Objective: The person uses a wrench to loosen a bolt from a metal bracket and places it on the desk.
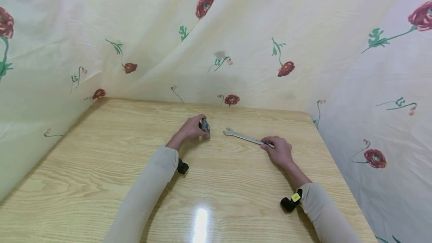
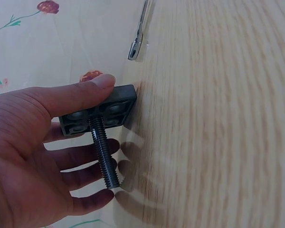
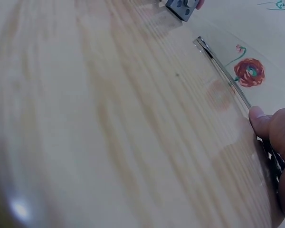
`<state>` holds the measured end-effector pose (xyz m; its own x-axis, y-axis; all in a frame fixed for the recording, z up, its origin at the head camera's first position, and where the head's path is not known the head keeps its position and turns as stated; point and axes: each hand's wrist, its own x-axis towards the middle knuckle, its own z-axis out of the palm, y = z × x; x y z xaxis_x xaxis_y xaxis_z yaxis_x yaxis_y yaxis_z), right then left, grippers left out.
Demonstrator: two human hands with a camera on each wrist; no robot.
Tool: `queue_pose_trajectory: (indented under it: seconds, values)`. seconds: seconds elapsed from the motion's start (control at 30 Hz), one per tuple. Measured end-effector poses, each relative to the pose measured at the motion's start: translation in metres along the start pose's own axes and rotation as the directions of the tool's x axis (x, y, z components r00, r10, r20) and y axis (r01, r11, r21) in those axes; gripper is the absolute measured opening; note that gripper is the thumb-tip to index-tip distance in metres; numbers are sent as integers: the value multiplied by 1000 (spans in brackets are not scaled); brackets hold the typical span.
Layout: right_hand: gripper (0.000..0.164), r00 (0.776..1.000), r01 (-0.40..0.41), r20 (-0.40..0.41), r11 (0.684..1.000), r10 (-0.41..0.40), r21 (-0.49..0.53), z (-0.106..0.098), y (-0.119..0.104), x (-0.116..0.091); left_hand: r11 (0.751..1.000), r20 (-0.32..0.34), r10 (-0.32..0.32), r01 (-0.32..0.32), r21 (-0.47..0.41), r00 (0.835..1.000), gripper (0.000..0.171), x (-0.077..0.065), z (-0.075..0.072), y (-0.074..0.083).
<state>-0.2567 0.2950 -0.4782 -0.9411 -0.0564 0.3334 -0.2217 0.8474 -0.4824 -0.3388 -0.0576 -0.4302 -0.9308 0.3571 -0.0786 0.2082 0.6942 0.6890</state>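
Near the back of the table, my left hand (image 1: 193,127) pinches a dark grey block with a threaded bolt (image 1: 205,126) standing out of one face. In the left wrist view the thumb presses the block (image 2: 121,105), and the bolt (image 2: 103,156) points down past the loosely curved fingers. To the right, my right hand (image 1: 278,150) grips one end of a silver wrench (image 1: 246,137). The wrench's open-jawed head faces the left hand, a short gap from the block. Whether the wrench touches the table, I cannot tell. Its gripped end is mostly hidden by the fingers.
A light wood-grain table (image 1: 216,183) lies under both hands. Cream cloth with red flowers (image 1: 152,48) rises along its back and sides. A bright light reflection (image 1: 201,224) shows at the front of the tabletop. Each wrist wears a small black camera (image 1: 182,167).
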Motion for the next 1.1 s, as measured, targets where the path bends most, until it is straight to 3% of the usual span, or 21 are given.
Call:
queue_pose_trajectory:
  seconds: [0.27,0.57,0.8,1.1]
  values:
    - [23,994,-50,96,998,54,-42,-5,-8,0,1000,5,9,-9,-15,1000,85,0,0,1]
    - [22,988,-12,155,997,24,-74,-13,-9,2,1000,-10,-8,8,-21,1000,82,-2,-1,4]
    - [22,968,-11,250,998,26,-58,-18,-15,3,999,-30,-3,2,-48,1000,85,-2,0,4]
    - [22,968,-85,231,993,101,-75,-23,-21,3,997,-44,22,-25,-71,999,78,-7,-1,4]
